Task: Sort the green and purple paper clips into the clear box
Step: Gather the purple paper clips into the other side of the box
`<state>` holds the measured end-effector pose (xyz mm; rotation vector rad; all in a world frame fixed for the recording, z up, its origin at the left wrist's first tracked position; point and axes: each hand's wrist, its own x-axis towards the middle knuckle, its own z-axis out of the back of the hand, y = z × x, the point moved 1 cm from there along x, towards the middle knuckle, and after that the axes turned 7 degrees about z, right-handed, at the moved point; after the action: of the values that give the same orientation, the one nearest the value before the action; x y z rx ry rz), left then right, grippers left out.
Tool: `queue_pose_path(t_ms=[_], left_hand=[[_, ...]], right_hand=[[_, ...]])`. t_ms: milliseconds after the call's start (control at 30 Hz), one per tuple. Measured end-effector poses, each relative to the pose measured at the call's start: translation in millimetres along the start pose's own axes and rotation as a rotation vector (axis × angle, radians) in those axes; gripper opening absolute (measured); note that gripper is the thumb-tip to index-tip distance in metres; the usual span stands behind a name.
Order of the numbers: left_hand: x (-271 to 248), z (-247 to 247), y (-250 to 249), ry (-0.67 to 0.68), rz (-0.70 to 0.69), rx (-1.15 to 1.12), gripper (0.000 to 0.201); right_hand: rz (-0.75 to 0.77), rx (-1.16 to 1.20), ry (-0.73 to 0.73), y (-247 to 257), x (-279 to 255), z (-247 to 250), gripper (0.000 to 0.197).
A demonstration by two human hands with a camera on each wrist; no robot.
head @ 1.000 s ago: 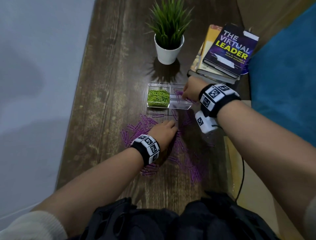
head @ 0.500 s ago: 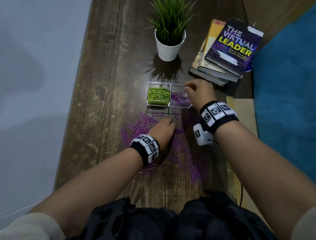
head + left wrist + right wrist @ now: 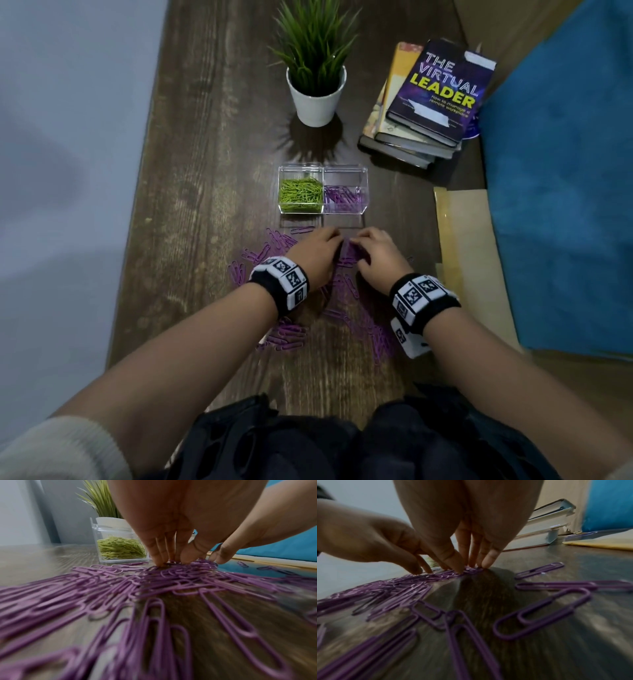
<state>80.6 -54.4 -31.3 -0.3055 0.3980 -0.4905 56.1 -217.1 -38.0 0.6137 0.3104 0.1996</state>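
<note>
The clear box [image 3: 365, 178] stands ahead of both hands, green clips [image 3: 300, 195] in its left half, purple clips [image 3: 343, 198] in its right half. Loose purple clips [image 3: 287, 337] lie scattered on the dark wood table [image 3: 212, 171]. My left hand [image 3: 317, 251] and right hand [image 3: 376, 253] sit side by side just in front of the box. Their straight fingers point down and press on a small heap of purple clips [image 3: 347, 257] between them. The left fingertips [image 3: 161, 559] and right fingertips [image 3: 473, 563] touch this heap.
A potted plant [image 3: 317, 92] stands behind the box. A stack of books [image 3: 428, 106] lies at the back right. A yellow envelope [image 3: 469, 246] and a blue cushion [image 3: 565, 205] border the table's right edge. A wall runs along the left.
My right hand has come back from over the box's purple half to the table beside my left hand. My left hand has shifted slightly forward onto the heap.
</note>
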Motion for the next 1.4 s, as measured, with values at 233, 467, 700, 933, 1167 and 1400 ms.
queue_pose_path(t_ms=[233, 467, 700, 933, 1167, 1400], left_hand=[[-26.6, -10.7, 17.1, -0.061, 0.076, -0.081, 0.054], [-27.8, -12.6, 21.6, -0.060, 0.081, 0.052, 0.046], [-28.7, -11.1, 22.7, -0.060, 0.069, 0.157, 0.033], [-25.9, -12.0, 14.4, 0.017, 0.122, 0.152, 0.030], [-24.3, -12.4, 21.5, 0.003, 0.160, 0.047, 0.026], [-23.6, 0.9, 27.0, 0.021, 0.202, -0.025, 0.020]], right_hand=[[-0.181, 0.008, -0.057, 11.0, -4.5, -2.4, 0.064], [-0.018, -0.101, 0.046, 25.1, -4.9, -25.3, 0.062], [0.097, -0.118, -0.008, 25.6, -9.0, -28.4, 0.032], [-0.162, 0.157, -0.032, 24.6, -3.0, -11.4, 0.023], [-0.447, 0.701, -0.038, 37.4, 24.5, 48.1, 0.017], [-0.318, 0.413, -0.167, 43.9, 86.8, 81.0, 0.012]])
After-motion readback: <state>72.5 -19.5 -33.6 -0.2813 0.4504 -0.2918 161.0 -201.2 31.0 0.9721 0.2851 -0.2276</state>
